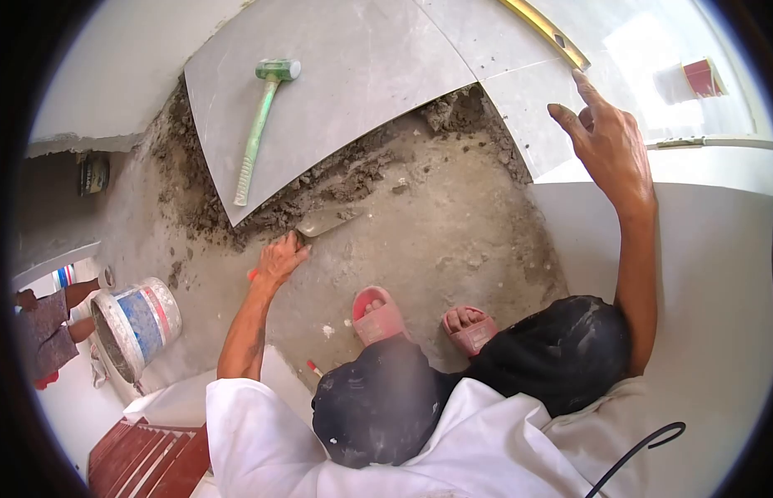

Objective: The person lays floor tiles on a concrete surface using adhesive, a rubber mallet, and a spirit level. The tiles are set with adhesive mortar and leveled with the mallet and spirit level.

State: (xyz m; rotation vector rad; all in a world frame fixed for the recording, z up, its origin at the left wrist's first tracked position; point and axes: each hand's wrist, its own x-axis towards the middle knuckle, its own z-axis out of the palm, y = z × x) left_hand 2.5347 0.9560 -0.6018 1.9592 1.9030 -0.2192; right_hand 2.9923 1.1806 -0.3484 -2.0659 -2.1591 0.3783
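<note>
I squat on a bare mortar bed (420, 224). My left hand (280, 259) grips a trowel (324, 222) whose metal blade lies flat on the mortar, right beside the near edge of a large grey tile (353, 75). My right hand (606, 141) is raised at the right, fingers spread, holding nothing, its fingertips near the laid tile (536, 100) and a yellow spirit level (548, 31). A green-headed rubber mallet (258, 124) lies on the large tile.
Loose mortar is heaped along the tile edges. A bucket (137, 324) stands at the left, and another person (46, 328) crouches beside it. My feet in pink sandals (378, 315) rest on the mortar. A small red-and-white object (694, 79) sits at the far right.
</note>
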